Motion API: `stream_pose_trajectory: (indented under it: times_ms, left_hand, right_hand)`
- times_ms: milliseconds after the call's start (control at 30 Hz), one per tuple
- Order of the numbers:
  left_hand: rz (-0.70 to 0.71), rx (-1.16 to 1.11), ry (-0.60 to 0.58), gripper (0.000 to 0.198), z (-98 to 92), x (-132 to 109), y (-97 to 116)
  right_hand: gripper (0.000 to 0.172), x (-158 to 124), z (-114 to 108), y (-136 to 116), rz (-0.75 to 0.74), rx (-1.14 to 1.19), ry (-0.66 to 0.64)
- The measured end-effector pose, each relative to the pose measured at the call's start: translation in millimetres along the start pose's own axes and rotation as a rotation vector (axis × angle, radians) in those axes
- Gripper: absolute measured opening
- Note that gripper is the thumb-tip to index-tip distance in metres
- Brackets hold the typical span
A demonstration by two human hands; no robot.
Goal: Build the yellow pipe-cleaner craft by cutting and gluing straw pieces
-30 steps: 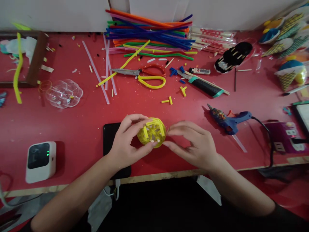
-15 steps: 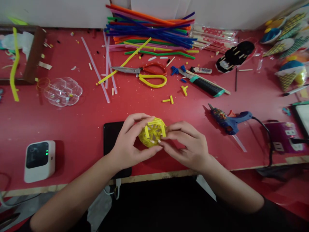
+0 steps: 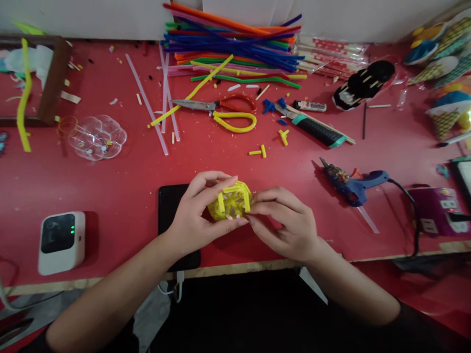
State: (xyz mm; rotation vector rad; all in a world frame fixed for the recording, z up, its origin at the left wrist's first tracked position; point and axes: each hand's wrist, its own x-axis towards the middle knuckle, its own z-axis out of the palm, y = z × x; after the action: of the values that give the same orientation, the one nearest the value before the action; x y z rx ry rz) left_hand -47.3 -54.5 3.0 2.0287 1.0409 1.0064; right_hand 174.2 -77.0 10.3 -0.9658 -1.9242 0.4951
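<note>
A small yellow ball point(image 3: 230, 202) built of short straw pieces is held just above the red table point(image 3: 121, 181), near its front edge. My left hand point(image 3: 195, 215) wraps it from the left, thumb under and fingers over the top. From the right, my right hand point(image 3: 287, 223) presses its fingertips against the ball's side. A black phone point(image 3: 169, 211) lies partly under my left hand.
A blue glue gun point(image 3: 353, 182) with its cord lies to the right. Behind are scissors point(image 3: 217, 105), a utility knife point(image 3: 316, 131), cut yellow bits point(image 3: 261, 151), a pile of coloured straws point(image 3: 235, 49), a clear plastic tray point(image 3: 97, 137) and a white device point(image 3: 61, 241) at front left.
My right hand has closed in from the right onto the ball, and the ball has been turned a little between both hands.
</note>
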Motion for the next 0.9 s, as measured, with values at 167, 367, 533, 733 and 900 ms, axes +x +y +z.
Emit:
stream_pose_trajectory:
  times_ms: [167, 367, 533, 733, 900]
  left_hand:
    - [-0.037, -0.016, -0.007, 0.057, 0.5, 1.2, 0.7]
    - [-0.063, -0.074, -0.006, 0.056, 0.3, 1.4, 0.7]
    - [-0.100, -0.129, -0.006, 0.055, 0.1, 2.2, -0.8]
    - [-0.180, -0.197, 0.040, 0.064, 5.9, -0.2, 0.9]
    - [-0.176, -0.266, 0.130, 0.066, 12.1, -4.9, 1.7]
  right_hand:
    - [0.014, -0.4, -0.4, 0.4, 0.005, 0.005, -0.012]
    - [0.014, -1.2, -7.6, -0.7, 0.035, -0.003, -0.025]
    - [0.014, -1.8, -21.5, -2.0, 0.085, -0.029, -0.030]
    - [0.028, -17.6, -58.9, 2.4, 0.176, -0.126, 0.025]
    - [0.036, -25.5, -68.7, -2.7, 0.206, -0.136, 0.058]
